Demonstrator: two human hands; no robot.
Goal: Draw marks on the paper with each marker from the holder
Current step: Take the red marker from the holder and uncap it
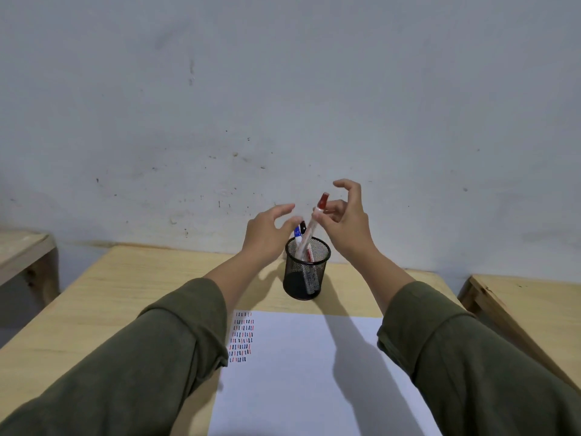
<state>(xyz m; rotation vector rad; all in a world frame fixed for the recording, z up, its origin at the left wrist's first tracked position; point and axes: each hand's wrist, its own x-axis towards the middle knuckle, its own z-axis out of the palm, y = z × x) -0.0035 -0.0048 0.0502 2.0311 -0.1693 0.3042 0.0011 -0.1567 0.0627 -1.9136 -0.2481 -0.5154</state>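
Observation:
A black mesh holder (307, 272) stands on the wooden desk just beyond the white paper (301, 372). A red-capped marker (314, 225) leans up out of it toward the right; blue-capped (297, 233) and black-capped (302, 227) markers stand beside it. My right hand (345, 221) is above the holder, thumb and a fingertip pinching the red marker just below its cap, index finger raised. My left hand (267, 231) hovers left of the holder with its fingers apart and nothing in it. Rows of short red, blue and black marks (241, 338) fill the paper's far left corner.
The wooden desk (125, 294) ends at a grey-white wall (283, 105) right behind the holder. Other wooden tables stand at the left (22, 253) and at the right (528, 303), each across a gap. My forearms in green sleeves cross the paper's sides.

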